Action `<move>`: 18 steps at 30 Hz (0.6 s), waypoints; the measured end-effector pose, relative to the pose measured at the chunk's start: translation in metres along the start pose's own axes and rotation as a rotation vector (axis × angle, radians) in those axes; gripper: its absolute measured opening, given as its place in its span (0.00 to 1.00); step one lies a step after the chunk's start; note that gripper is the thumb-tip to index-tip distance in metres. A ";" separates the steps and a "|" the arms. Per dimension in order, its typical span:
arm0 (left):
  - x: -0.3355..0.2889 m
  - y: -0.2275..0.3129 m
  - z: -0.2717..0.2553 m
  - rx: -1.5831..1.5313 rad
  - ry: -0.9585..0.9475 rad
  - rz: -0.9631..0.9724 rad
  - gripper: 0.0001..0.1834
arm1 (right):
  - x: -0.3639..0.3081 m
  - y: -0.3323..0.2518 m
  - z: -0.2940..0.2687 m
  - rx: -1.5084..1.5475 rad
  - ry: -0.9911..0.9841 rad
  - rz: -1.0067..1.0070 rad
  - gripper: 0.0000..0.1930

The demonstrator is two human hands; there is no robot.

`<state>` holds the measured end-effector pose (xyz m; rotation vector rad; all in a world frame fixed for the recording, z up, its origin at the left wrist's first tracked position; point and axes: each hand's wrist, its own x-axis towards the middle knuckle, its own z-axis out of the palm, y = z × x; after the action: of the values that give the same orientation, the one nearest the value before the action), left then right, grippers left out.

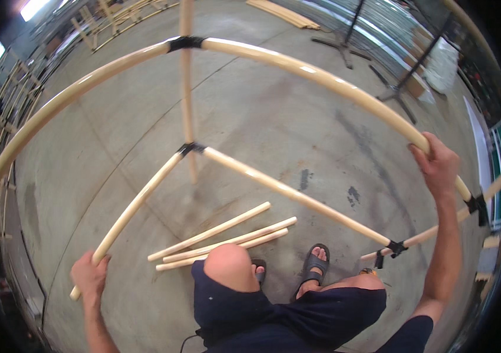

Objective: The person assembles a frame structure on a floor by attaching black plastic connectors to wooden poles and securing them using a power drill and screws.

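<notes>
Though dark-spotted, workshop floor (262, 126) beneath poles (307, 69)

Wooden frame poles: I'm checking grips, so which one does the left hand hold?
The lower-left pole, running from the central black-taped joint to a free end just past the left hand. The right hand grips the upper-right pole instead.

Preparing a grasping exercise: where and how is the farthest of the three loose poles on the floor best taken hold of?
Probably just right of the middle of the farthest pole, from above, gripping across its length. It lies straight and flat on the floor, and its gap to the neighbouring pole widens toward the right end.
</notes>
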<state>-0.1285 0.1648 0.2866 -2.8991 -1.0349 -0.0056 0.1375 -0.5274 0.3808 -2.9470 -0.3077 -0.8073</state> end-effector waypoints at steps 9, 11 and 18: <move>-0.004 0.028 -0.120 0.412 -0.054 0.049 0.25 | -0.015 0.015 0.073 0.050 -0.142 -0.059 0.22; 0.004 0.065 -0.128 0.551 -0.260 0.006 0.34 | -0.027 0.032 0.091 0.020 -0.180 -0.060 0.22; 0.021 0.085 -0.176 0.637 -0.124 0.129 0.26 | -0.028 0.039 0.143 0.101 -0.329 0.002 0.21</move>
<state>-0.0556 0.1015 0.4580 -2.3891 -0.6900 0.4307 0.1934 -0.5531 0.2429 -2.9729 -0.3516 -0.2916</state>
